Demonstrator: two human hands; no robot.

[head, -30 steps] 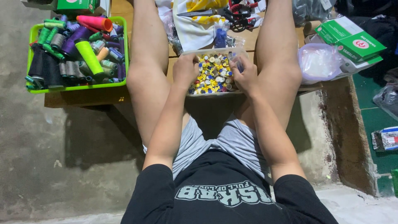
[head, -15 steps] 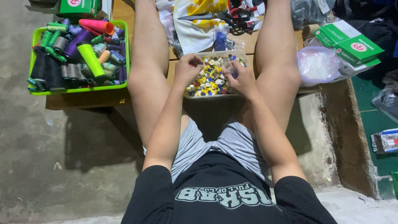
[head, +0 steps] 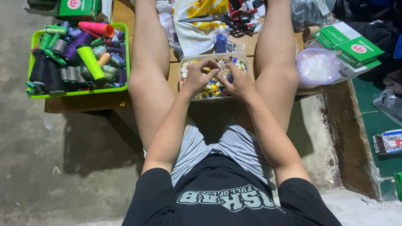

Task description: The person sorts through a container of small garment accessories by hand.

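- Both hands work in the clear plastic tub of small mixed-colour buttons; tub sits on the wooden surface, between the person's knees, at the near edge.
- Left hand: fingers curled down into the pile, pinching something small at the tips. What exactly, can't tell.
- Right hand: fingers bent, tips touching the left hand's; grip on any single piece hidden.
- Risk: tub is right at the surface edge. A push toward the body could tip it onto the floor and scatter the lot.
- Risk: pieces are tiny, the pinch is shallow. A slip drops one back into the mix or over the rim, hard to find on the concrete.
- Risk: scissors lie just behind the tub on the white-and-yellow cloth, blades toward the left hand's side. A blind reach forward could catch them.
- Green tray of thread spools is well apart, no interference.
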